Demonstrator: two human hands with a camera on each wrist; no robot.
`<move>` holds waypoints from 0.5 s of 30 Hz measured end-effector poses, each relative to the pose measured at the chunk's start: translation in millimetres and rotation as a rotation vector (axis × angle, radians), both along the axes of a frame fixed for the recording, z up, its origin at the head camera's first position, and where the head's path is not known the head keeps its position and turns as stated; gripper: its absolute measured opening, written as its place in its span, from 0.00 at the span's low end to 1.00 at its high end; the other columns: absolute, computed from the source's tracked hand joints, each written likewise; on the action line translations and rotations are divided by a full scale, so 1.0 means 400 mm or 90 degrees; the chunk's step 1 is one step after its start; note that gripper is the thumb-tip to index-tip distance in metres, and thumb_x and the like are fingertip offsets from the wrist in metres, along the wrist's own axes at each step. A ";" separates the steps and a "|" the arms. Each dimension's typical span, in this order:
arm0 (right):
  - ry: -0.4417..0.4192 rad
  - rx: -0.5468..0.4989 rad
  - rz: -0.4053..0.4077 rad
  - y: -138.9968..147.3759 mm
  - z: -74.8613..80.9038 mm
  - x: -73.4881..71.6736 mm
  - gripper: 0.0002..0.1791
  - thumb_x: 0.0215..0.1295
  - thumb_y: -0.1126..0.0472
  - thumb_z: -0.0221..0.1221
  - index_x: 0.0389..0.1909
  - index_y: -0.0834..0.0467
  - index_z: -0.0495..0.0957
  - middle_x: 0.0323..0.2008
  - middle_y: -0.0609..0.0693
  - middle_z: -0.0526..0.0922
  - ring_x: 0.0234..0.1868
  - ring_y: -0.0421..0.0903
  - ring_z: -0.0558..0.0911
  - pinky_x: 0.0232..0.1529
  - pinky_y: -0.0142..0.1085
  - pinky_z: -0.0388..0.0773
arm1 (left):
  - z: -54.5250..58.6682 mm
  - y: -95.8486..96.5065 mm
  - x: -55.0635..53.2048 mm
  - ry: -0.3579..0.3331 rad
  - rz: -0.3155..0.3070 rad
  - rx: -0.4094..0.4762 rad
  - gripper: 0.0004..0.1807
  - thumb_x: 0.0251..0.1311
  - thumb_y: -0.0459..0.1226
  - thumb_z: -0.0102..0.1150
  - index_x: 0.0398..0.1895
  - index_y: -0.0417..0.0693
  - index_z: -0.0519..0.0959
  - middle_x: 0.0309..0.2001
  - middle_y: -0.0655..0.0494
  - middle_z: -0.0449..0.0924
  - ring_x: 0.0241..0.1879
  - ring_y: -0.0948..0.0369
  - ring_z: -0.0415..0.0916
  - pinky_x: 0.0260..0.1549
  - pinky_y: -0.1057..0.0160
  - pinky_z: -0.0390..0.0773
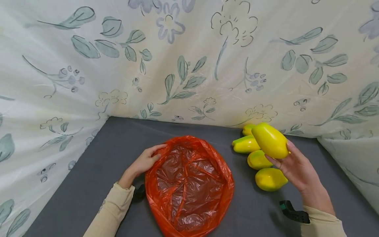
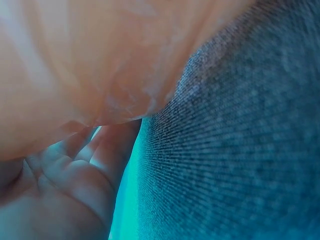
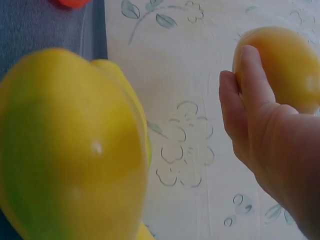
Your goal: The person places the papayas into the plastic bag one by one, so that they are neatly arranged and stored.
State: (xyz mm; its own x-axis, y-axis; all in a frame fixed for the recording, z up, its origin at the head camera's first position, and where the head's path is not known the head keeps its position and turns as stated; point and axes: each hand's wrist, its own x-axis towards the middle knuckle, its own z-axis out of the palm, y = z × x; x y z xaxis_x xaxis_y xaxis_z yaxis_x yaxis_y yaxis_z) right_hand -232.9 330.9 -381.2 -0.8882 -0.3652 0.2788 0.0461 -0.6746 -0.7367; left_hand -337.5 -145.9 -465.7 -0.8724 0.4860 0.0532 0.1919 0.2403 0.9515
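An oblong yellow papaya (image 1: 270,141) is held up by my right hand (image 1: 299,168), above the other fruit. In the right wrist view, the fingers of that hand (image 3: 260,110) lie along the held papaya's side. A red plastic bag (image 1: 229,184) stands with its mouth wide and its rim folded outward; no fruit shows inside. My left hand (image 1: 148,159) holds the bag's left rim. From the left wrist, the palm (image 2: 65,190) shows beneath the plastic, which hides part of the fingers.
Several more yellow papayas with greenish patches lie in a rough column right of the bag, the nearest papaya (image 1: 270,179) at the front. A dark grey cloth (image 1: 124,138) covers the table. Floral fabric (image 1: 189,72) hangs behind and at both sides.
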 end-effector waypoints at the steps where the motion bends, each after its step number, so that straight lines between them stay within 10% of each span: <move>1: 0.004 0.010 -0.003 -0.006 0.000 -0.001 0.26 0.78 0.60 0.25 0.69 0.57 0.62 0.61 0.54 0.71 0.59 0.51 0.73 0.59 0.45 0.67 | 0.002 0.000 0.001 0.001 0.001 -0.001 0.24 0.70 0.26 0.41 0.69 0.36 0.61 0.58 0.33 0.69 0.45 0.48 0.79 0.38 0.58 0.81; 15: -0.009 0.086 -0.023 -0.083 0.001 -0.016 0.23 0.79 0.61 0.29 0.67 0.54 0.65 0.58 0.51 0.72 0.56 0.48 0.75 0.57 0.44 0.70 | 0.000 0.011 0.013 -0.005 0.010 -0.005 0.24 0.70 0.26 0.42 0.69 0.39 0.62 0.58 0.35 0.70 0.42 0.50 0.79 0.36 0.56 0.81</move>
